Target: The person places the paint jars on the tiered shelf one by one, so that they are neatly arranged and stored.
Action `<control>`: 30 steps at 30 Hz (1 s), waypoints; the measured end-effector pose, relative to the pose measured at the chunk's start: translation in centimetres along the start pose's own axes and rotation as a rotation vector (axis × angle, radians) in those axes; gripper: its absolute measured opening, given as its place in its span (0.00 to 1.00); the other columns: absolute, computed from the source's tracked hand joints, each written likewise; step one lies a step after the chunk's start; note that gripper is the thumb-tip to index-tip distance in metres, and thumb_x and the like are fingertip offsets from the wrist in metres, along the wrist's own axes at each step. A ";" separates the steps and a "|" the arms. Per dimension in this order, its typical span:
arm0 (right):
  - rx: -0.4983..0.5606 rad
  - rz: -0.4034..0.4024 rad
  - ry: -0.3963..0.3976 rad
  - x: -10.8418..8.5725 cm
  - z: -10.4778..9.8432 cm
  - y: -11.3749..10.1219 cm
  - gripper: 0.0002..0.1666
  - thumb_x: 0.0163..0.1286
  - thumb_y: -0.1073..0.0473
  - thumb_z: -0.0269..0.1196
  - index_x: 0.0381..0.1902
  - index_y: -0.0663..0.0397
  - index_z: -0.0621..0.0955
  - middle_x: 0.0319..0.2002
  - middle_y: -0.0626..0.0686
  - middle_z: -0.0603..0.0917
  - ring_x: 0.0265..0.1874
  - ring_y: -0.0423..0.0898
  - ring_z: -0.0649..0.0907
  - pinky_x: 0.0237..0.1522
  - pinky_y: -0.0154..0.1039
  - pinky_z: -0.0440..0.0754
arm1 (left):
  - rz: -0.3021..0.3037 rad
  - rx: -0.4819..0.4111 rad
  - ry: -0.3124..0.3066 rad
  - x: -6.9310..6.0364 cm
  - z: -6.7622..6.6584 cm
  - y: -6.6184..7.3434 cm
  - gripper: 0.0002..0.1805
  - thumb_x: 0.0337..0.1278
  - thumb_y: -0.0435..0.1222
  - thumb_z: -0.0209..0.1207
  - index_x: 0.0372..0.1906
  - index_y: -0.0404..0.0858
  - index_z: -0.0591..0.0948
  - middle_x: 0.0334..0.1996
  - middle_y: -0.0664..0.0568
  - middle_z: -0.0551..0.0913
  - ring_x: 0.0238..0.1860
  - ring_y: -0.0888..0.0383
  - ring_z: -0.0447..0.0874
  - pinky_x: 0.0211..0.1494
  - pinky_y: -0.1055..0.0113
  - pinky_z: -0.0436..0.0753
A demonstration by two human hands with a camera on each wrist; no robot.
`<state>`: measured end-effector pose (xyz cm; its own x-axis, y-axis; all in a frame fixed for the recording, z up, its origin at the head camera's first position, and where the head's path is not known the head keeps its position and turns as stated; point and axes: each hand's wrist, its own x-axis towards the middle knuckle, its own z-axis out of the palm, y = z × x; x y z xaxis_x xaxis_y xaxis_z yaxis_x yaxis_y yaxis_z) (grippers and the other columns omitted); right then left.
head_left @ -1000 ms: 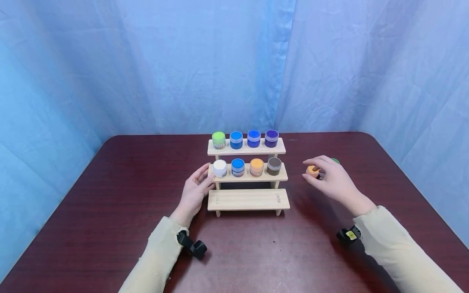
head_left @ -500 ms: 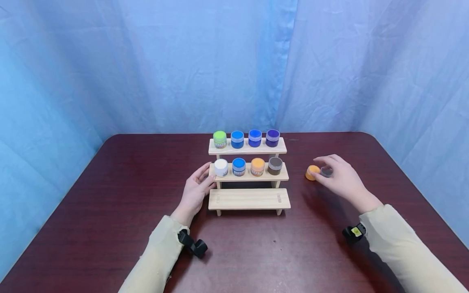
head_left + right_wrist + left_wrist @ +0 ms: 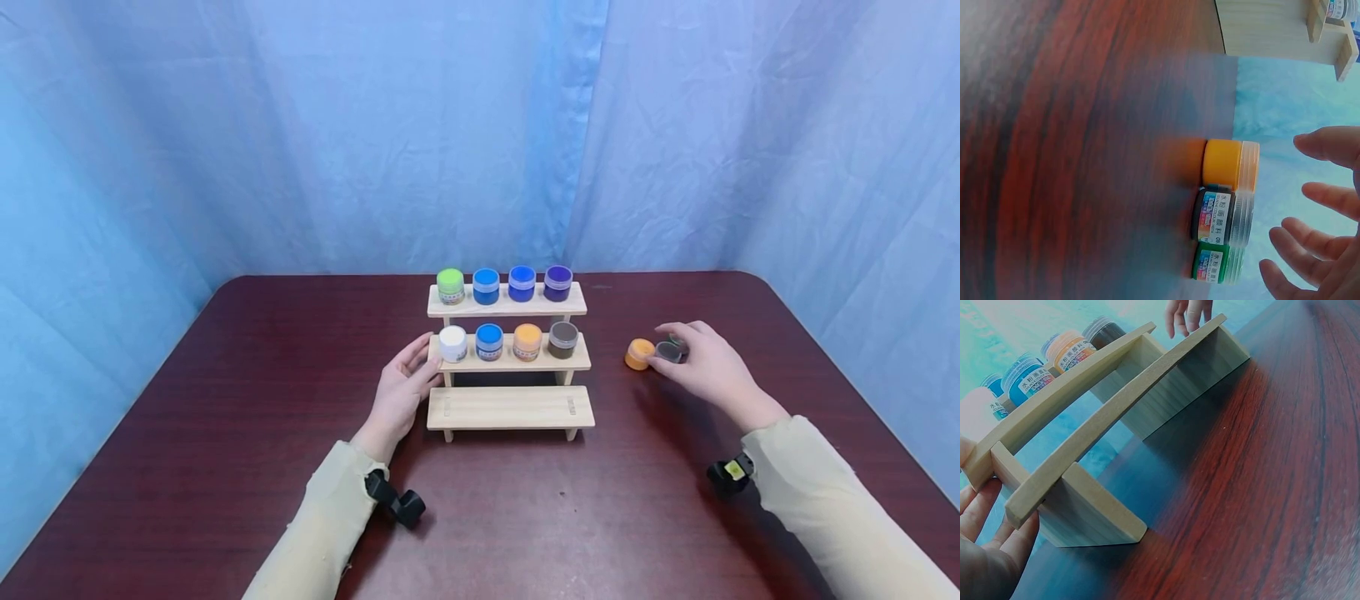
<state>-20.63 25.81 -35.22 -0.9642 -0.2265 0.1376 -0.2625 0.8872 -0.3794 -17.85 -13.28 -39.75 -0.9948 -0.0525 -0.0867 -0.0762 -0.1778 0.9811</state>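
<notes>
My left hand [image 3: 400, 392] holds the left end of a three-step wooden display rack [image 3: 510, 408], thumb at the middle step and fingers below it, as the left wrist view shows. Paint jars stand on the upper two steps, among them a white jar [image 3: 453, 343] near my thumb. My right hand [image 3: 708, 367] hovers spread beside three jars on the table, touching none of them. These are an orange-yellow jar [image 3: 1222, 164], a black jar [image 3: 1213, 215] and a green jar [image 3: 1211, 262], standing in a row. In the head view my fingers partly hide the green one.
The back step carries a light green jar [image 3: 450, 287], two blue ones and a purple jar [image 3: 558, 283]. Another blue jar [image 3: 489, 342], an orange jar [image 3: 527, 342] and a brown jar [image 3: 562, 340] share the middle step. Blue curtains [image 3: 420, 133] hang behind the dark red table [image 3: 255, 375].
My right hand has drawn away from the orange-yellow jar, moving right past the black jar; the orange-yellow jar stays on the table. The left hand keeps its place on the rack.
</notes>
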 end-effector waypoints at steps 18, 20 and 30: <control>-0.038 0.062 -0.089 0.5 0.5 1.1 0.28 0.63 0.52 0.62 0.57 0.64 0.74 0.45 0.66 0.76 0.42 0.57 0.75 0.43 0.56 0.75 | 0.005 -0.009 0.003 -0.1 0.0 0.0 0.29 0.64 0.27 0.52 0.70 0.35 0.62 0.66 0.38 0.67 0.53 0.59 0.74 0.52 0.67 0.78; -0.042 0.062 -0.094 0.5 0.6 1.1 0.28 0.63 0.52 0.62 0.56 0.64 0.75 0.44 0.66 0.76 0.43 0.57 0.75 0.43 0.56 0.75 | 0.005 -0.009 0.002 -0.2 0.0 0.1 0.29 0.64 0.27 0.52 0.70 0.35 0.62 0.66 0.38 0.67 0.53 0.59 0.74 0.51 0.68 0.78; -0.051 0.075 -0.095 0.8 0.8 1.1 0.27 0.62 0.53 0.63 0.55 0.64 0.76 0.44 0.66 0.75 0.43 0.58 0.75 0.42 0.56 0.75 | 0.021 -0.017 -0.002 -0.1 -0.1 -0.1 0.29 0.64 0.28 0.53 0.69 0.35 0.63 0.65 0.38 0.67 0.55 0.56 0.73 0.54 0.64 0.78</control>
<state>-21.72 26.25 -36.23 -0.9808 -0.1936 0.0220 -0.1896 0.9220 -0.3377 -17.78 -13.37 -39.85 -0.9963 -0.0545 -0.0661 -0.0545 -0.1929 0.9797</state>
